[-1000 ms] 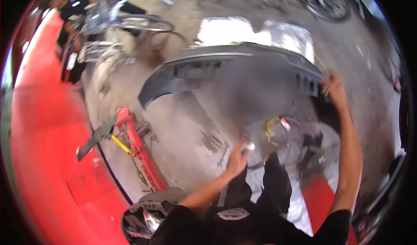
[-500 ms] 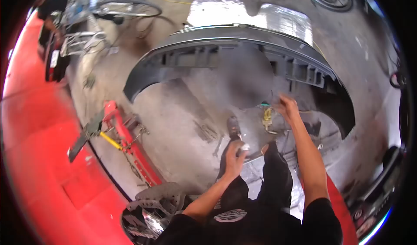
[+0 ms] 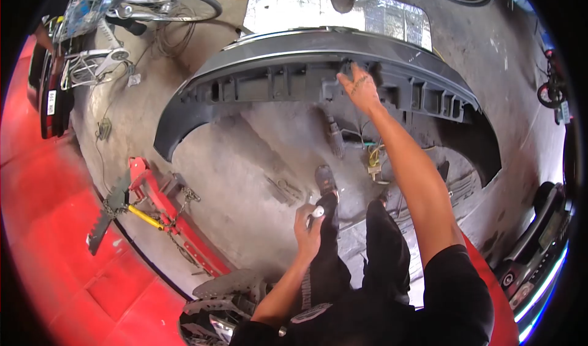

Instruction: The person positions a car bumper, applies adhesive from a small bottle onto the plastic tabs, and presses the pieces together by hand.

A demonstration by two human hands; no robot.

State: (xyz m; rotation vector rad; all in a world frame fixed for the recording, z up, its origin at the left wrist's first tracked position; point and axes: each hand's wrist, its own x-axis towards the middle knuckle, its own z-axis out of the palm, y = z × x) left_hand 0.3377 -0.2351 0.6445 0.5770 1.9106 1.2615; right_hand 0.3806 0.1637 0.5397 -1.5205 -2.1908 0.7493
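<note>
The right hand (image 3: 361, 90) is reached out forward, its arm long and angled inward, back of the hand up. Its fingers are parted and partly open at the middle of the bumper's ribbed inner side (whether the fingertips pinch anything there, I cannot tell). The left hand (image 3: 310, 228) is held low in front of the left leg (image 3: 328, 248), elbow bent, fingers curled closed around a small white thing (image 3: 318, 212).

The bumper (image 3: 263, 83) lies in a wide arc ahead of the person, its two ends curving back toward them. Just beyond it is a silver sheet (image 3: 288, 12). Inside the arc, on the floor (image 3: 226, 162), are the left shoe (image 3: 324, 179) and a yellow thing (image 3: 374, 157) (too small to name). Farther out on the left stand a red metal arm (image 3: 177, 226) with a yellow handle (image 3: 146, 217), and a bicycle (image 3: 113, 58).
</note>
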